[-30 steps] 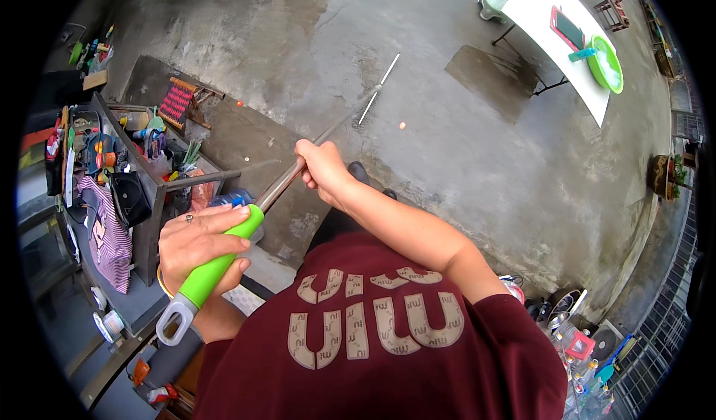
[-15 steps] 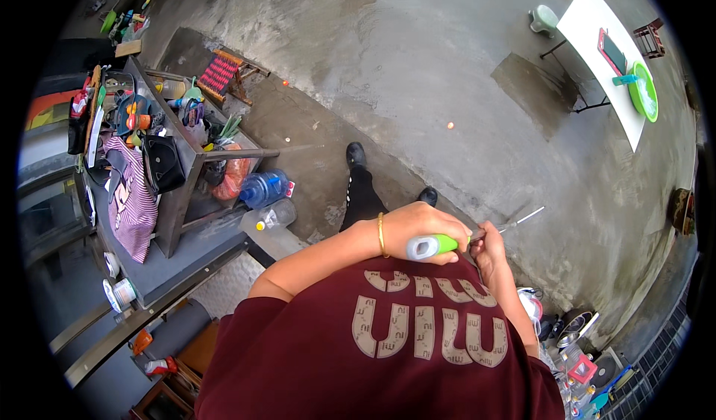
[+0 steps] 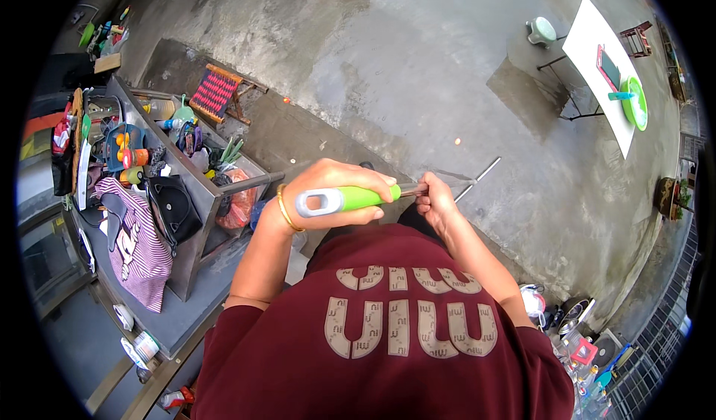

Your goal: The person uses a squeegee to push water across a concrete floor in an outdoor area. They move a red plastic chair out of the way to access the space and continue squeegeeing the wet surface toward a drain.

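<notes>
On the likely light, stiff metal pole, the left hand wraps the green grip and the right hand seems closed farther along, both sound holds.

In the middle of the frame, the tool is running rightward from the left hand through the right hand to a crossbar over the floor. The shirt is filling the lower middle, below both hands. At left, a handbag is sitting just right of a cloth bag; above these 2, a folding chair is standing. At upper right, a table is carrying a tablet and, below it, a tub; 1 stool is standing left, 1 chair right. Bottles are crowding the lower right.
</notes>
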`<action>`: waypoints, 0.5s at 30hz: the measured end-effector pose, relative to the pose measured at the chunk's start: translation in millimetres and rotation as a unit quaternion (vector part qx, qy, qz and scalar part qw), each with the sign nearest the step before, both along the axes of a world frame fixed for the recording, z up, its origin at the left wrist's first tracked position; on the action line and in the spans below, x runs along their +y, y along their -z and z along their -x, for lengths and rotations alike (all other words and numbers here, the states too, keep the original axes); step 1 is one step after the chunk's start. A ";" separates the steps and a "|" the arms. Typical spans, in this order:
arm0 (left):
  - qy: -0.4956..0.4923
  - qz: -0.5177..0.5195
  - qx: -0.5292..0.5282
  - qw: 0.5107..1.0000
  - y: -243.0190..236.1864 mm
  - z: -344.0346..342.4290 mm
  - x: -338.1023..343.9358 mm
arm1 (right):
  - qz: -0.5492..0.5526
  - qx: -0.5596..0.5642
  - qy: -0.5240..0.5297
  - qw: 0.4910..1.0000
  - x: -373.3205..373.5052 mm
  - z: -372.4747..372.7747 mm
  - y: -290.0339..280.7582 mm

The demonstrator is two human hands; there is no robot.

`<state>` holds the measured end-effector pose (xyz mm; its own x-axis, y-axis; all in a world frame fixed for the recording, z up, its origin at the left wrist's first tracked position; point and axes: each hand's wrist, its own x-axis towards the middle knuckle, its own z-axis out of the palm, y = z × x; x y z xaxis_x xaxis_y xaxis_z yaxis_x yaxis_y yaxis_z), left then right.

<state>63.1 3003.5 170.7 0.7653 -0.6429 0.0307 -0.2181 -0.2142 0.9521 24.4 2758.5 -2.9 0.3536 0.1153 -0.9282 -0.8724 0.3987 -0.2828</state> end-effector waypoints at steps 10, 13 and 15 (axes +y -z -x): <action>-0.177 -0.139 -0.092 0.970 -103.4 23.2 117.5 | -0.077 -0.111 -0.172 0.976 195.9 -79.0 -59.8; -0.148 -0.213 -0.186 0.948 -109.0 21.3 107.3 | -0.073 -0.170 -0.172 0.968 213.2 -100.6 -62.4; -0.119 -0.226 -0.231 0.939 -109.4 4.7 91.9 | -0.069 -0.203 -0.149 0.965 213.6 -121.4 -70.6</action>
